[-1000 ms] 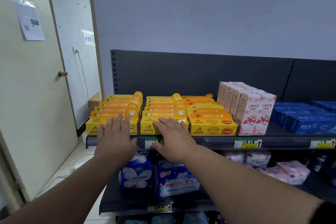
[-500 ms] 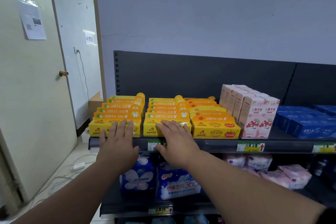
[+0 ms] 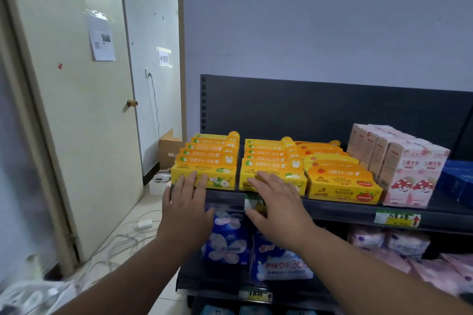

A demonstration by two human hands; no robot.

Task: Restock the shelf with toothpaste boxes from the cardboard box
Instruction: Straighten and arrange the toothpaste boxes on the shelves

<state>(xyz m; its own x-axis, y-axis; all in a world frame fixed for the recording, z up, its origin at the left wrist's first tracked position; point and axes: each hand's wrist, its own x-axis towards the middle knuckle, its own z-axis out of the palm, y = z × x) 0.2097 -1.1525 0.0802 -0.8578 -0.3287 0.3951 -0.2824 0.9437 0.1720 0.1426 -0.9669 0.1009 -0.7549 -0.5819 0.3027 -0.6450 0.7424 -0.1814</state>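
Observation:
Three rows of yellow and orange toothpaste boxes fill the dark shelf (image 3: 345, 212): a left row (image 3: 220, 158), a middle row (image 3: 279, 163) and an orange-topped right row (image 3: 343, 181). My left hand (image 3: 185, 208) is flat with fingers spread, its fingertips on the front of the left row. My right hand (image 3: 277, 202) is also flat and spread, fingertips against the front box of the middle row. Neither hand holds a box. A brown cardboard box (image 3: 170, 148) stands on the floor behind the shelf's left end, mostly hidden.
Pink-and-white children's toothpaste boxes (image 3: 412, 174) and blue boxes (image 3: 458, 181) stand to the right on the same shelf. Blue and pink soft packs (image 3: 279, 261) lie on the shelf below. A cream door (image 3: 84, 135) is at the left; white cables (image 3: 122, 235) trail on the floor.
The view has swung to the left and slightly closer. Both hands stay flat against the fronts of the left and middle rows, barely shifted.

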